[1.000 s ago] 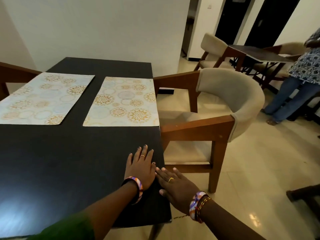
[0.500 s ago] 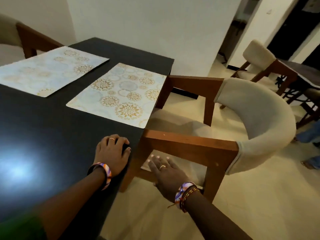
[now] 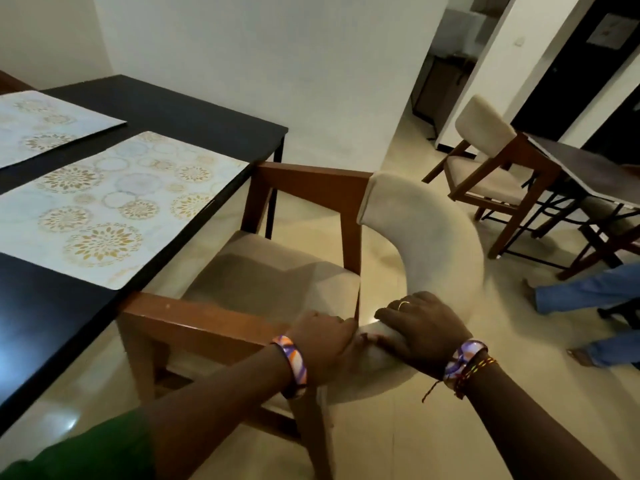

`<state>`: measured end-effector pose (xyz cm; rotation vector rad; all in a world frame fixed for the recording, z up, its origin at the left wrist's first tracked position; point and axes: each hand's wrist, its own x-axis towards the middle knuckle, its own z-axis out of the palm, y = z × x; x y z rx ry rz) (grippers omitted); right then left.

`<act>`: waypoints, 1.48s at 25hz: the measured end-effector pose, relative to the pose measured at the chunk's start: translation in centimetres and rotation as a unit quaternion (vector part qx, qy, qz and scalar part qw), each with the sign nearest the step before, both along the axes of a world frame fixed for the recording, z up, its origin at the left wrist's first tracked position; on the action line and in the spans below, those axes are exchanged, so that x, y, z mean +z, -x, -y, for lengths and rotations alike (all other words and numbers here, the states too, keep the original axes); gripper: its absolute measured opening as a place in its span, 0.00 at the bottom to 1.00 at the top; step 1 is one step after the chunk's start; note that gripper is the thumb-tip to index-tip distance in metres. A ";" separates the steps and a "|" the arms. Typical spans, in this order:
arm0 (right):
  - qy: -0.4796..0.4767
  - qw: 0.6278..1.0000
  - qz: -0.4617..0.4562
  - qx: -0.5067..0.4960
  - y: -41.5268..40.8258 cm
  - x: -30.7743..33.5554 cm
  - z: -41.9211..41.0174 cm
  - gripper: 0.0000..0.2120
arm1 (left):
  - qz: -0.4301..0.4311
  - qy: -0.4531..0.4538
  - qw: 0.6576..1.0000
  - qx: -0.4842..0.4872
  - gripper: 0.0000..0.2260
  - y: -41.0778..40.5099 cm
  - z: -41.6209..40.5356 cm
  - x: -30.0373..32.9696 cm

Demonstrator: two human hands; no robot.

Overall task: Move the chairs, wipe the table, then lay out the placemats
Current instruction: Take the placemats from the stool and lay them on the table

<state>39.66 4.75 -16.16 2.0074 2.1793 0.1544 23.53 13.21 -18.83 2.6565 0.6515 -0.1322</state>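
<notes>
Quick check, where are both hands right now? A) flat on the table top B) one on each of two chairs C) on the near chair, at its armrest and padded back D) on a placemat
C: the left hand grips the end of the chair armrest and the right hand rests on its padded back; neither touches the table.

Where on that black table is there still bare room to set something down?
The table is bare in its near corner, below the nearer placemat, and along the far strip beside the wall. Only a thin dark band splits that mat from the far placemat. The right edge is crowded: the chair stands tight against it.
</notes>
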 end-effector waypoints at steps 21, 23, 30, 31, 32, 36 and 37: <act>0.166 0.969 -0.099 0.157 -16.1 2.6 -7.9 0.26 | -0.122 0.118 0.897 0.407 0.29 -15.5 -2.9 -4.7; 0.209 0.955 -0.116 0.176 -16.5 3.1 -8.5 0.27 | -0.260 -0.015 0.893 0.368 0.26 -15.2 -1.9 -2.3; 0.296 0.917 -0.115 0.241 -17.3 3.3 -10.2 0.26 | -0.502 -0.039 0.832 0.232 0.19 -22.1 3.4 6.8; 0.300 0.913 -0.129 0.243 -17.4 3.3 -10.3 0.26 | -0.543 -0.051 0.808 0.222 0.19 -22.2 3.4 7.1; 0.305 0.910 -0.139 0.246 -17.6 3.4 -10.3 0.26 | -0.565 -0.055 0.794 0.218 0.19 -22.4 3.7 7.7; 0.287 0.897 -0.168 0.290 -18.6 4.4 -9.5 0.25 | -0.600 -0.054 0.767 0.221 0.18 -23.9 4.7 9.0; 0.266 0.898 -0.167 0.310 -18.8 4.3 -9.4 0.25 | -0.605 -0.058 0.764 0.217 0.18 -24.5 5.1 9.3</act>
